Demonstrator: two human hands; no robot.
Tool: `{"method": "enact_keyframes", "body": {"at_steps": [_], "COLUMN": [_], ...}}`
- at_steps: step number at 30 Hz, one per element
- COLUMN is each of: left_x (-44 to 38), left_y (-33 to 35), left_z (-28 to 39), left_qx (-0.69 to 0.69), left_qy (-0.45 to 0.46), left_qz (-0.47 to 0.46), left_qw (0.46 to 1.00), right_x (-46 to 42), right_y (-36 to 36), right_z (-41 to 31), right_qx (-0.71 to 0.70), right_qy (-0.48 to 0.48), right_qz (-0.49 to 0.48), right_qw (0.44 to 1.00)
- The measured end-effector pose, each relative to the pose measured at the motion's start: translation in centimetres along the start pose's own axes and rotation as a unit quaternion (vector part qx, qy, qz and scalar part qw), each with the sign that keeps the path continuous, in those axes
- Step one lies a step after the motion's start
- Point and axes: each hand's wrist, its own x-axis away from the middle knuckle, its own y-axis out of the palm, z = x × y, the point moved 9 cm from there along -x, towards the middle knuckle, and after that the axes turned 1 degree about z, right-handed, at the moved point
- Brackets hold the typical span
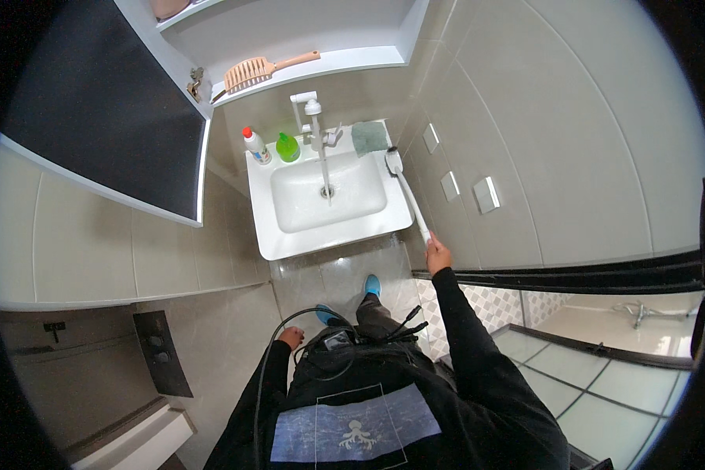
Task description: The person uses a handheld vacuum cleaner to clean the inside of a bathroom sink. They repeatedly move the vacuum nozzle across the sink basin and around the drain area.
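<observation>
My right hand (438,254) grips the end of a long white brush handle (412,200). The brush's head (393,160) rests on the right rim of the white washbasin (352,232), with dark bristles just visible at its tip. From the white faucet (314,120) a stream of water (325,170) falls toward the drain (327,191). My left hand (292,336) hangs low beside my body, near a black cable; its fingers are partly hidden. A grey-green cloth (370,138) lies on the basin's back right corner, close to the brush head.
At the basin's back left stand a green soap bottle (288,147) and a white bottle with a red cap (257,146). Above, a hairbrush (258,71) lies in a cabinet whose door (111,117) juts out at left. White wall plates (486,195) line the right wall.
</observation>
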Motion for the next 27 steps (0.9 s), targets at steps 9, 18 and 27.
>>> {"method": "enact_keyframes", "body": {"at_steps": [9, 18, 27], "left_x": [1.3, 1.3, 3.5], "left_y": [1.5, 3.4, 1.3], "left_z": [2.6, -4.8, 5.0], "left_qx": [-0.003, -0.113, -0.175], "left_qy": [-0.008, -0.031, 0.062], "left_qz": [0.004, -0.044, -0.018], "left_qw": [1.0, 0.992, 0.982], "right_x": [4.6, 4.8, 9.7], "right_y": [3.2, -3.5, 1.8], "right_z": [-0.3, 0.5, 3.2], "right_qx": [0.106, 0.152, 0.096], "right_qy": [-0.008, -0.068, -0.048], "right_qz": [-0.087, 0.078, -0.045], "right_qw": [0.991, 0.983, 0.993]}}
